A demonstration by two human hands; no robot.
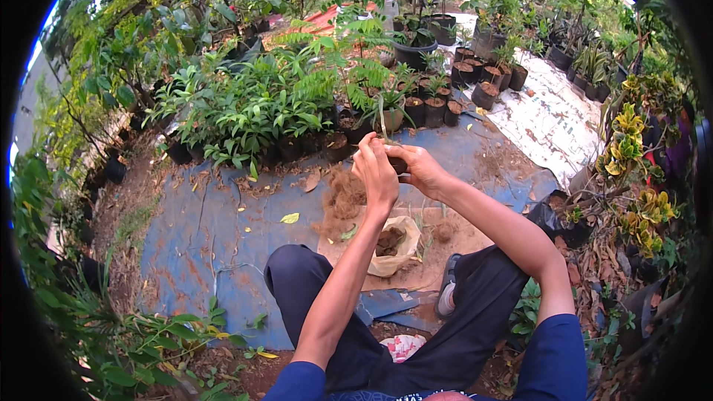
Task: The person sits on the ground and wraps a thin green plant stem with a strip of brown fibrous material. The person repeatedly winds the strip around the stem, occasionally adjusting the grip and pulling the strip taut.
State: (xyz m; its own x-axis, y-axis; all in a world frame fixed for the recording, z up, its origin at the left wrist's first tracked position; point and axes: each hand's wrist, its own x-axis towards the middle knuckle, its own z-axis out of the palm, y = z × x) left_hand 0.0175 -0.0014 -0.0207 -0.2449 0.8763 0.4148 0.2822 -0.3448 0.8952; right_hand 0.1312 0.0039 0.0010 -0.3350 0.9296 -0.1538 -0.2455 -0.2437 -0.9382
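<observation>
My left hand (375, 171) and my right hand (417, 169) are raised together over the middle of the ground sheet, closed round a small plant (383, 122) with a pale upright stem and a dark clump at its base (397, 165). My fingers partly hide the clump. Below my hands, an open pale sack (405, 256) with dark soil (388, 241) in it lies on a brown board (453, 267). A pile of brown fibre (342, 193) lies left of my hands.
Potted plants (290, 119) and several soil-filled black bags (434, 111) line the far side of the blue sheet (193, 230). A white sheet (553, 119) runs along the back right. Shrubs (624, 141) and a black bag (553, 215) are at the right. My bent legs flank the sack.
</observation>
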